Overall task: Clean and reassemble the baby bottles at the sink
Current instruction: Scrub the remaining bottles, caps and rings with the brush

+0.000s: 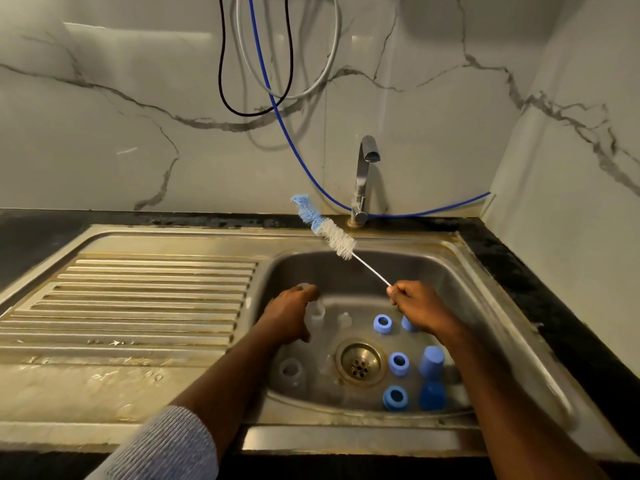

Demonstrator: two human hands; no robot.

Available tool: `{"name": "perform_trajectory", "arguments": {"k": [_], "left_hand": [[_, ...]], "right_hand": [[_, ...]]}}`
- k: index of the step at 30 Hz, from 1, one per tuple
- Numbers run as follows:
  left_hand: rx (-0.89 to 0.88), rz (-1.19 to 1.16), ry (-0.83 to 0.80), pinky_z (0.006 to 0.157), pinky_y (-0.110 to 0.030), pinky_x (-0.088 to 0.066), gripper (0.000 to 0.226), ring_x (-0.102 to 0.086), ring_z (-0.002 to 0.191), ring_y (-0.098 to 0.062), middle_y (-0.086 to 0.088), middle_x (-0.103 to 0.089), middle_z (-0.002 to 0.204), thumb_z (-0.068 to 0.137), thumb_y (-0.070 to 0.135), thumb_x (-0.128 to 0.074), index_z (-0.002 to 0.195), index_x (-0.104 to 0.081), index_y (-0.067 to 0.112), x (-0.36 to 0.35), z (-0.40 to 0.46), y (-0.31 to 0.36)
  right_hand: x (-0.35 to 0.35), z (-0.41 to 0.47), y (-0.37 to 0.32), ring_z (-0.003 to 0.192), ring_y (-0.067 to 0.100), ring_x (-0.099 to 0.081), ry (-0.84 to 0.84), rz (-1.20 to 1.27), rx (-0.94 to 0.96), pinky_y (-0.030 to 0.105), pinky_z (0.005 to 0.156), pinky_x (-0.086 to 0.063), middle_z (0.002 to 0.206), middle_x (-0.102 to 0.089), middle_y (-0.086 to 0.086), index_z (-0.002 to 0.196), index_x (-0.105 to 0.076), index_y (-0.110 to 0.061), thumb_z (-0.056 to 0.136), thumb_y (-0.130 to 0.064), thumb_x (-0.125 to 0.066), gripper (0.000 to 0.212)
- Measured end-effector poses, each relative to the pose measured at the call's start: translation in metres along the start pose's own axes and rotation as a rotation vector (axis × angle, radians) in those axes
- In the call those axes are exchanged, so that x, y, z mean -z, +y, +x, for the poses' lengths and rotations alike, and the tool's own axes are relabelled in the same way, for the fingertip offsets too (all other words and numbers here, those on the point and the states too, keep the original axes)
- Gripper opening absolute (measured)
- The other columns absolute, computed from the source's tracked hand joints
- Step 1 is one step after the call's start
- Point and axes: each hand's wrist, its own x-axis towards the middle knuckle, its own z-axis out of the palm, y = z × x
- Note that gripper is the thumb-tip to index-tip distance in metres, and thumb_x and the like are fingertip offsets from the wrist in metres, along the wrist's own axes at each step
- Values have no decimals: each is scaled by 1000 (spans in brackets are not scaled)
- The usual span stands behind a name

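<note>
My right hand (417, 308) grips the wire handle of a bottle brush (332, 233), whose white and blue bristle head points up and left over the sink's back rim. My left hand (289, 315) curls over a clear baby bottle (316, 311) standing at the left of the steel sink basin (433, 271). On the basin floor lie several blue collar rings (382, 323) (398, 363) (394, 397), two blue caps (431, 360) (432, 396), a clear nipple (344, 320) and another clear bottle (291, 371).
A chrome tap (363, 178) stands behind the basin with no water running. The ribbed steel draining board (138, 306) lies to the left. Black, grey and blue hoses (277, 109) hang down the marble wall. The drain strainer (360, 363) sits mid-basin.
</note>
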Motion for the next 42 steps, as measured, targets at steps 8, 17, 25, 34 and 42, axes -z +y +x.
{"name": "perform_trajectory", "arguments": {"k": [8, 17, 25, 34, 42], "left_hand": [[-14, 202, -145, 92, -43, -55, 97, -60, 119, -30, -5, -54, 138, 58, 17, -95, 134, -37, 33, -7, 6, 0], [13, 179, -162, 97, -41, -49, 93, -56, 125, -33, -12, -52, 140, 73, 18, -87, 148, -32, 25, -15, 4, -11], [4, 335, -127, 97, -48, -52, 118, -50, 126, -34, -11, -35, 145, 59, 30, -96, 152, -24, 26, -3, 3, -9], [-525, 625, -239, 113, -58, -16, 55, -31, 139, -21, 0, -56, 138, 85, 35, -77, 136, -58, 33, -14, 10, 36], [-554, 745, -422, 120, -63, -7, 42, -41, 139, -24, -9, -53, 138, 88, 24, -74, 128, -64, 26, -38, 21, 44]], "right_hand": [[5, 0, -2, 68, 15, -56, -39, 26, -26, 32, 70, -45, 71, -63, 0, 76, -64, -14, 103, -30, -52, 33], [8, -2, -3, 70, 16, -56, -62, 31, -32, 35, 74, -47, 74, -63, 6, 75, -63, -17, 103, -31, -52, 34], [9, -1, -3, 66, 13, -54, -60, 27, -45, 29, 65, -43, 69, -60, 1, 74, -63, -18, 103, -32, -52, 35], [5, 1, -4, 63, 10, -52, -57, 30, -53, 25, 59, -39, 65, -58, -3, 73, -62, -20, 103, -34, -52, 34], [3, 6, -4, 63, 12, -53, -66, 41, -31, 30, 66, -44, 66, -59, -1, 74, -63, -19, 102, -34, -52, 34]]}}
